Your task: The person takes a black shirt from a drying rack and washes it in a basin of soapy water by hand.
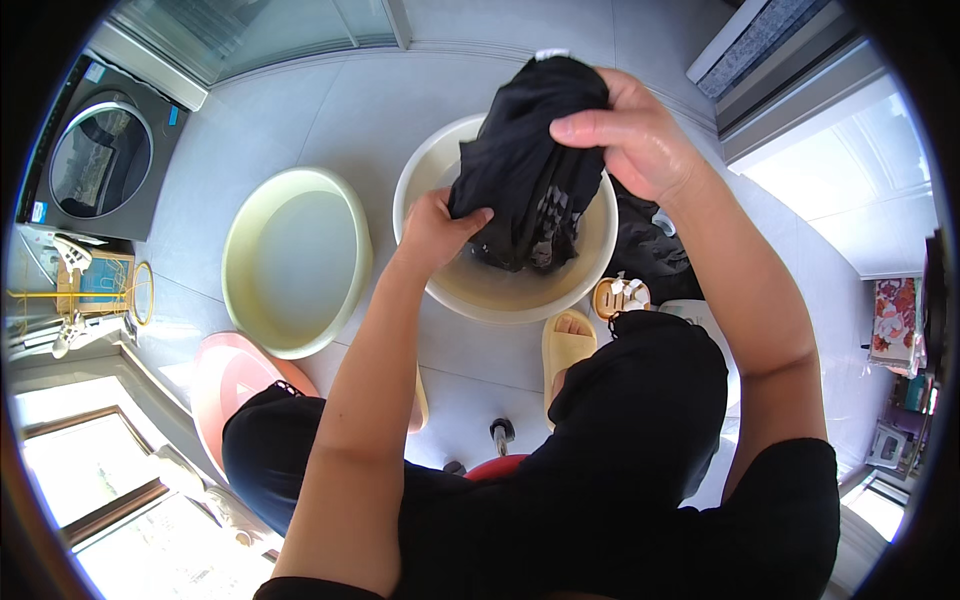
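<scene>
Both of my hands grip a black garment [517,150] that is raised above a round cream basin [418,161]. My left hand [439,229] pinches its lower left side, thumb on top. My right hand [637,131] holds the upper right side, with the thumb lying across the cloth and some fingers hidden behind it. The garment's lower end, with a pale checked pattern, hangs into the basin at the cloudy water [495,292]; whether it dips under the surface is hard to tell. A small white patch [553,54] shows at its top edge.
A pale green basin [360,255] of water stands left, beside a pink basin [217,360]. Right of the cream basin lie dark clothes [649,244] and a soap dish [611,298] with white pieces. A front-loading washing machine [161,161] is at far left.
</scene>
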The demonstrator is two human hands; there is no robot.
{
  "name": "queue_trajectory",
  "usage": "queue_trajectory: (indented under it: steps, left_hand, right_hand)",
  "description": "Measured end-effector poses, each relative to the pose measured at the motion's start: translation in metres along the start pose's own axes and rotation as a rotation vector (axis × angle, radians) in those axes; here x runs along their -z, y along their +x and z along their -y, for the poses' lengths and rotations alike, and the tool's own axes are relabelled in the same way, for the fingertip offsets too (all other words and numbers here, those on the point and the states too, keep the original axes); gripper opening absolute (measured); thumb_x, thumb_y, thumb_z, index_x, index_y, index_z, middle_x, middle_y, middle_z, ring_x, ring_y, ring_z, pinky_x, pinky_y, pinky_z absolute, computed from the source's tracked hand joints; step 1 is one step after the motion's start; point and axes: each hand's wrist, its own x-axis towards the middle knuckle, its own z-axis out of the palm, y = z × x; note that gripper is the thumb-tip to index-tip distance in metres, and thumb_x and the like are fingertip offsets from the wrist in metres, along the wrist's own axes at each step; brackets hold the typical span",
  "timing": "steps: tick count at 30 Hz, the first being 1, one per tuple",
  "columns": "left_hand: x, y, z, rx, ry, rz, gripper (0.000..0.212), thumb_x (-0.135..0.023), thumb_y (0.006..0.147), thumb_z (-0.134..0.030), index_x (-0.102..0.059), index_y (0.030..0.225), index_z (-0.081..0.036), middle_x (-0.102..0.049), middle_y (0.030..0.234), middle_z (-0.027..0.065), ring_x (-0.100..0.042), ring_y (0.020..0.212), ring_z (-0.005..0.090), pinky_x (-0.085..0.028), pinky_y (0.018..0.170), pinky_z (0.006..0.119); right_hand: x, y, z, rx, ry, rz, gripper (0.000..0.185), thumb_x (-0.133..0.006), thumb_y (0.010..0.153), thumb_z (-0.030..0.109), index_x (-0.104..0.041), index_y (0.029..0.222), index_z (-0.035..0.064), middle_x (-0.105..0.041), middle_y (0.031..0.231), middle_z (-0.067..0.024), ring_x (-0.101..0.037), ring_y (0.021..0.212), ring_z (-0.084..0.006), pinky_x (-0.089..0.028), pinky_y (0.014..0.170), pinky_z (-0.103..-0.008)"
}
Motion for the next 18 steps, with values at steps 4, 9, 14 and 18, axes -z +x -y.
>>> queue_trajectory:
  steps: [4, 9, 14, 18]
  left_hand:
    - [0.001, -0.014, 0.010, -0.059, -0.280, -0.007, 0.028, -0.069, 0.075, -0.020, -0.062, 0.093, 0.000, -0.064, 0.084, 0.0047, -0.059, 0.077, 0.0152, -0.044, 0.071, 0.030]
    - [0.023, -0.041, -0.006, 0.078, -0.738, -0.008, 0.033, -0.062, 0.082, -0.030, -0.059, 0.103, -0.005, -0.062, 0.098, 0.0027, -0.056, 0.095, 0.0168, -0.040, 0.085, 0.031]
    - [0.033, -0.034, -0.018, 0.116, -1.181, -0.054, 0.037, -0.050, 0.089, -0.038, -0.052, 0.112, -0.008, -0.058, 0.108, 0.0066, -0.055, 0.100, 0.0217, -0.043, 0.087, 0.037]
    - [0.036, -0.026, -0.038, 0.150, -0.940, -0.062, 0.036, -0.053, 0.087, -0.037, -0.052, 0.108, -0.007, -0.059, 0.098, 0.0057, -0.058, 0.089, 0.0188, -0.048, 0.077, 0.035]
  right_hand:
    - [-0.011, -0.006, 0.056, 0.188, -0.048, 0.001, 0.022, -0.060, 0.073, 0.003, -0.059, 0.095, -0.0014, -0.063, 0.090, -0.0084, -0.060, 0.085, -0.0174, -0.045, 0.083, -0.0302]
    - [-0.016, -0.016, 0.094, 0.253, -0.074, -0.071, 0.024, -0.056, 0.078, 0.012, -0.059, 0.098, -0.0002, -0.062, 0.096, -0.0130, -0.060, 0.088, -0.0229, -0.046, 0.083, -0.0342]
    - [0.006, -0.022, 0.040, 0.059, -0.007, -0.064, 0.039, -0.060, 0.074, 0.008, -0.050, 0.110, -0.0017, -0.059, 0.099, -0.0104, -0.058, 0.092, -0.0198, -0.045, 0.086, -0.0329]
    - [0.036, -0.031, -0.036, -0.384, -0.043, -0.098, 0.061, -0.074, 0.068, 0.019, -0.047, 0.123, 0.0114, -0.050, 0.116, -0.0132, -0.050, 0.106, -0.0230, -0.041, 0.090, -0.0357]
